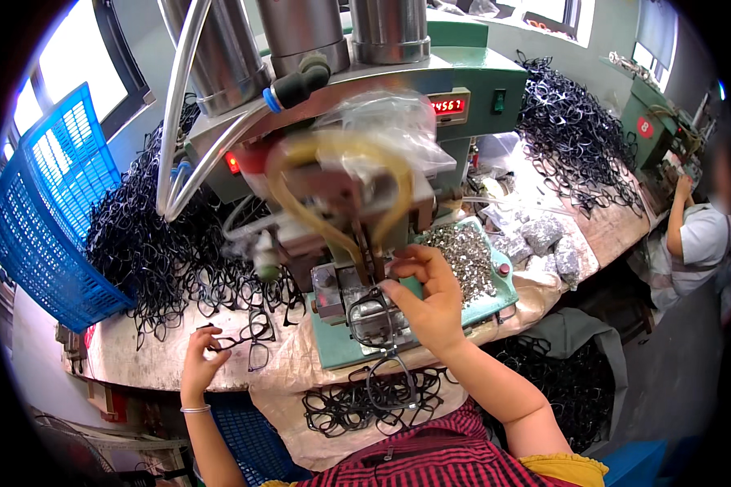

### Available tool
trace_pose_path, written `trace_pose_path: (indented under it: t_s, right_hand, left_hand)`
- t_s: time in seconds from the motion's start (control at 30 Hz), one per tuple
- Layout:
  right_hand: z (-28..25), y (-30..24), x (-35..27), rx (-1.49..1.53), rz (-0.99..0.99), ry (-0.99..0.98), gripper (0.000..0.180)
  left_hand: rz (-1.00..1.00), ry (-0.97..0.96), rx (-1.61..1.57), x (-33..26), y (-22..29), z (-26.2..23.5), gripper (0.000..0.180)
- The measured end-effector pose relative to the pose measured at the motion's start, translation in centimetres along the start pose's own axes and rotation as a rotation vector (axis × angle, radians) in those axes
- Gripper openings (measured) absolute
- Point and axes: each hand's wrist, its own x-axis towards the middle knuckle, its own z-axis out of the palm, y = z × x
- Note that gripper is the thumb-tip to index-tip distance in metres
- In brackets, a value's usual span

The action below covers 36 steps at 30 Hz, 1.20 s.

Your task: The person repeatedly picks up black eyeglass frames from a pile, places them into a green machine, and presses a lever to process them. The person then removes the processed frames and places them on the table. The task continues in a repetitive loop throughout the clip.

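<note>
In front of me stands a green press machine (329,284) with a blurred yellow tube loop (406,191) above its head. A black glasses frame (374,380) stands on edge at its metal fixture (330,296). At the upper end of that frame is my right hand (432,302), its fingers bent and thumb against the frame; the exact grip is partly hidden. To the left, over the table, my left hand (201,359) pinches another black glasses frame (258,355), which hangs near several more. Small metal pieces (460,256) lie on the green base right of the fixture.
Large heaps of black frames (162,235) cover the table's left and back right (573,122). A blue basket (53,211) leans at left. More frames (333,410) lie by my lap. Bagged metal pieces (540,234) sit at right. A co-worker (702,235) works at far right.
</note>
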Motion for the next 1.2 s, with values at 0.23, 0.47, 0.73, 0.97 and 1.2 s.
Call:
trace_pose_path:
  t_s: [0.23,0.47,0.73,0.97,1.2]
  right_hand:
    - [1.4,-1.6,-0.2,0.194,0.077,-0.083,0.048]
    - [-3.1,-2.4,0.1,-0.437,-0.170,-0.181,0.029]
    - [-11.2,4.6,0.9,-1.130,-0.270,0.057,0.015]
    - [-9.3,3.2,2.0,-1.238,-0.424,-0.292,0.014]
    - [-10.9,3.4,1.0,-0.646,-0.096,0.011,0.017]
  left_hand:
    - [0.109,0.686,-0.850,-1.7,4.0,5.6,0.038]
    - [1.284,0.105,0.093,-1.5,25.8,7.8,0.033]
    - [1.195,-0.035,0.087,-1.3,27.6,9.2,0.034]
    - [1.239,0.047,-0.034,-1.3,25.6,10.3,0.034]
    - [0.262,0.687,0.008,2.9,13.5,13.0,0.083]
